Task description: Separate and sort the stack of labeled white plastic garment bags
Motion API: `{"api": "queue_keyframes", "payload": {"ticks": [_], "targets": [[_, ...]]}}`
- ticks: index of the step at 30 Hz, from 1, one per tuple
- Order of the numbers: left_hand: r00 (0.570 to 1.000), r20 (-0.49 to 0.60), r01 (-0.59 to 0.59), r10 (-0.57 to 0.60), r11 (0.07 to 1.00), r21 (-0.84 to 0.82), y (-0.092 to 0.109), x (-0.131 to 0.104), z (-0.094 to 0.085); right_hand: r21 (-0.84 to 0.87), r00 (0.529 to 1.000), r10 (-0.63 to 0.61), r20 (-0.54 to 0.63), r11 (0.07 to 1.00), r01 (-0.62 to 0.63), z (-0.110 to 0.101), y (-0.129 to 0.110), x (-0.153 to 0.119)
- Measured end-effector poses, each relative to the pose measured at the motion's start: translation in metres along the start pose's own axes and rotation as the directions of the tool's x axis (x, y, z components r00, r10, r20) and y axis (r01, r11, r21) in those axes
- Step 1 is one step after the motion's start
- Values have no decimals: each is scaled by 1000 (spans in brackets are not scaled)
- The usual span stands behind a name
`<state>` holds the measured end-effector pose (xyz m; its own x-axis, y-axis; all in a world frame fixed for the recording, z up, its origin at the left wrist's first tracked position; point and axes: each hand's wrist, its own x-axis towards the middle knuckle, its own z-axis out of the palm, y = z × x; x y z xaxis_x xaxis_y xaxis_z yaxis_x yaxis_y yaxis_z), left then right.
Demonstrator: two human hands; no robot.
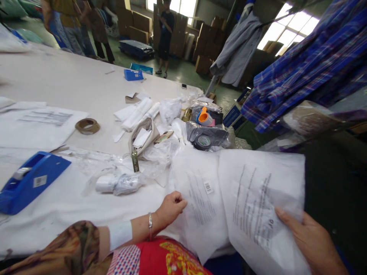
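Two white plastic bags with printed text lie side by side at the table's edge, the left one (pixel 197 191) with a barcode label and the right one (pixel 258 183) partly over it. My right hand (pixel 312 236) grips the lower right edge of the right bag, thumb on top. My left hand (pixel 171 208) is closed with fingertips together at the left edge of the left bag; whatever it pinches is too small to make out. A silver bracelet (pixel 150 225) is on my left wrist.
A blue tape dispenser (pixel 34 179), brown tape roll (pixel 87 126), wrapped white roll (pixel 119 184) and beige pouch (pixel 143 135) lie on the white table (pixel 86 80). Black tape (pixel 203 142) sits farther right. Plaid shirts (pixel 309 68) hang at right. People (pixel 165 34) stand beyond.
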<state>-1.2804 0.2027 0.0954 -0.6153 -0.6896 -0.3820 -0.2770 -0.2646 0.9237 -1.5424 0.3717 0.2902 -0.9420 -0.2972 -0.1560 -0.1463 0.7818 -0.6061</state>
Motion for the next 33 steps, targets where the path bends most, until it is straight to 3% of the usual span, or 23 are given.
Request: {"api": "queue_keyframes", "payload": {"ticks": [2, 3, 6, 8, 11, 12, 14, 17, 20, 23, 27, 31, 33], "targets": [[999, -18, 30, -30, 1000, -1, -3, -1, -2, -58, 995, 100, 14, 993, -99, -2, -9, -6], [999, -22, 35, -35, 999, 5, -3, -1, -2, -103, 996, 82, 18, 992, -80, -2, -14, -9], [1000, 2, -8, 8, 999, 40, 5, -5, -3, -271, 975, -210, 75, 936, 223, 8, -30, -24], [996, 19, -94, 92, 993, 67, 17, -10, -2, -365, 877, -445, 181, 798, 480, 29, -38, -36], [959, 70, -280, 276, 957, 70, 39, -17, 2, -397, 665, -652, 365, 537, 744, 77, -44, -55], [939, 94, -337, 331, 940, 58, 45, -19, 4, -382, 624, -663, 414, 496, 780, 93, -44, -60], [903, 134, -417, 409, 908, 35, 52, -21, 8, -332, 603, -624, 497, 506, 796, 121, -42, -65], [876, 139, -470, 462, 882, 26, 52, -19, 15, -161, 645, -519, 561, 696, 700, 137, -35, -63], [884, 130, -451, 450, 892, -22, 51, -13, 20, 63, 652, -436, 620, 856, 513, 132, -26, -59], [909, 226, -340, 350, 937, -84, 59, -4, 26, 70, 667, -415, 618, 875, 480, 127, -13, -61], [896, 406, -157, 180, 984, -89, 83, 9, 39, -113, 792, -407, 455, 856, 505, 132, 0, -64], [861, 394, -336, 322, 941, -34, 98, 25, 33, -217, 891, -297, 342, 898, 382, 116, 3, -42], [896, 281, -368, 343, 929, 40, 92, 34, 17, -244, 947, -223, 229, 929, 278, 94, 6, -25]]}}
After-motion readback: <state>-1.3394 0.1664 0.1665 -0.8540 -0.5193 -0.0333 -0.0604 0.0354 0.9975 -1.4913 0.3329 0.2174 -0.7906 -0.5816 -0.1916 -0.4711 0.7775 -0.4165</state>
